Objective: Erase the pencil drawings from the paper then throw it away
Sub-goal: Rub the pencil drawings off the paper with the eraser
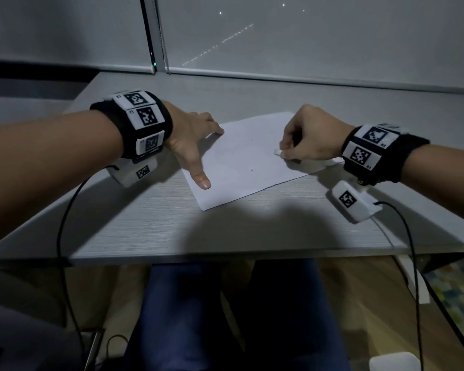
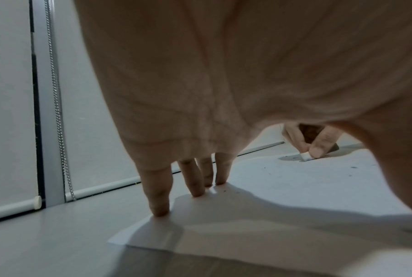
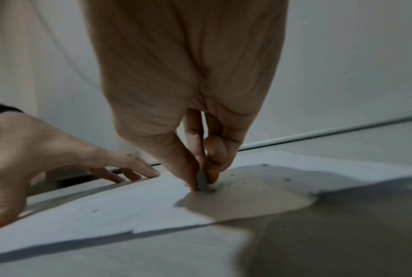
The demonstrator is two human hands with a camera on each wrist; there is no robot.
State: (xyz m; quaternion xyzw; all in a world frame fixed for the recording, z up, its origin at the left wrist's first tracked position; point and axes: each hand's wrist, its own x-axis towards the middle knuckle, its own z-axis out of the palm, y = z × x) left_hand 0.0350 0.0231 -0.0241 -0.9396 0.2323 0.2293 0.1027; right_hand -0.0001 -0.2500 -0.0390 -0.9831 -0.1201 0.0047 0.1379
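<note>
A white sheet of paper (image 1: 247,162) lies flat on the grey table (image 1: 150,226), with a few dark specks on it. My left hand (image 1: 196,145) is spread over the sheet's left edge, its straight fingertips (image 2: 161,210) and thumb pressing it down. My right hand (image 1: 306,140) is at the sheet's right side and pinches a small white eraser (image 1: 278,152) between thumb and fingers, its end touching the paper. The eraser (image 3: 201,180) looks grey in the right wrist view, with dark crumbs around it. The eraser (image 2: 305,156) also shows far off in the left wrist view.
A window with roller blinds (image 1: 306,36) and a bead chain (image 2: 58,105) runs along the table's far edge. Cables (image 1: 65,236) hang from both wrist cameras over the near edge. My legs are under the table. A patterned rug (image 1: 456,287) lies on the floor at right.
</note>
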